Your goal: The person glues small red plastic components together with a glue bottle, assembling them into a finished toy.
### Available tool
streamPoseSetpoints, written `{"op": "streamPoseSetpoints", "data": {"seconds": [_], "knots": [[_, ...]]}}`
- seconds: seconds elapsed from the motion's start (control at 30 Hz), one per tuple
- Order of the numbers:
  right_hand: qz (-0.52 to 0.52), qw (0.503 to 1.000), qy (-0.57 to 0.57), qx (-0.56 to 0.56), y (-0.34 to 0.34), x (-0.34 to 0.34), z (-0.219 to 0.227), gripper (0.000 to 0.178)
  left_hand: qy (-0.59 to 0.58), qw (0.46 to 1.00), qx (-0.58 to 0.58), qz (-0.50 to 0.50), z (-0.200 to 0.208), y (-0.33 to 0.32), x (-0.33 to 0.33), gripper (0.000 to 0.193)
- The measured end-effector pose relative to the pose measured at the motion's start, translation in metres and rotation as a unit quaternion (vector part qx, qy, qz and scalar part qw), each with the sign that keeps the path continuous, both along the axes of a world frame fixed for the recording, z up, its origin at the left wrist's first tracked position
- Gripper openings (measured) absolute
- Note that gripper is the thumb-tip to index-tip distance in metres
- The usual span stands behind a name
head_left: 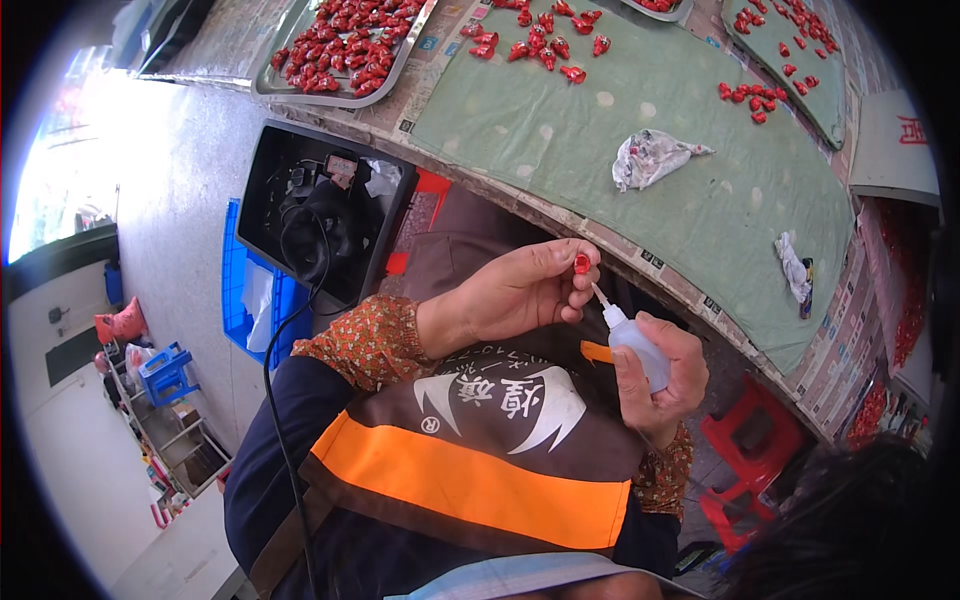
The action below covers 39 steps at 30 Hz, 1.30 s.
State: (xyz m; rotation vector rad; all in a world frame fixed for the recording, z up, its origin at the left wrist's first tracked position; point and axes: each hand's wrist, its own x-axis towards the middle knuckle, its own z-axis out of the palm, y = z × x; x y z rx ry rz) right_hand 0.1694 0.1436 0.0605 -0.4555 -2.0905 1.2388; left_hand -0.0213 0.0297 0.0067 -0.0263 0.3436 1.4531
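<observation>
Pinched between the fingertips of my left hand (528, 285) is a small red piece (582, 264) with a hollow facing me. My right hand (665, 375) wraps round a white squeeze bottle (640, 350). The bottle's thin pointed nozzle (601, 297) tilts toward the red piece and sits just below it; whether the tip touches my left fingers I cannot tell. On the green cloth (560, 140) beyond my hands, several more red pieces (540, 42) lie scattered, and a crumpled stained white rag (650, 158) rests nearer to me.
A metal tray (385, 88) heaped with red pieces stands at the far left of the table. Left of my lap are a black bin (262, 165) and a blue crate (232, 300). Another rag (790, 265) lies at the right, and a red stool (750, 440) stands below.
</observation>
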Motion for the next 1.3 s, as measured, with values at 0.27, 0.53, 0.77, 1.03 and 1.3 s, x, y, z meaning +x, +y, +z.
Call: {"op": "streamPoseSetpoints", "data": {"seconds": [0.27, 0.53, 0.77, 1.03, 1.3], "knots": [[0.008, 0.996, 0.023, 0.087, 0.0019, -0.0066, -0.0039, 0.034, 0.007, 1.000, -0.003, -0.002, -0.0010, -0.0008, 0.0038, 0.024], [0.012, 0.996, 0.009, 0.084, 0.0020, -0.0058, -0.0042, 0.033, -0.004, 1.000, 0.003, -0.009, -0.0032, 0.0002, 0.0051, 0.024], [0.005, 0.995, 0.004, 0.099, 0.0014, -0.0051, -0.0052, 0.033, -0.035, 0.999, 0.001, -0.007, -0.0083, -0.0016, 0.0062, 0.026], [-0.001, 0.996, 0.019, 0.089, 0.0006, -0.0061, -0.0106, 0.033, -0.030, 1.000, -0.001, -0.006, -0.0081, -0.0023, 0.0076, 0.027], [-0.002, 0.997, 0.008, 0.079, 0.0004, -0.0064, -0.0079, 0.034, -0.017, 1.000, -0.014, -0.009, -0.0076, -0.0037, 0.0084, 0.030]]}}
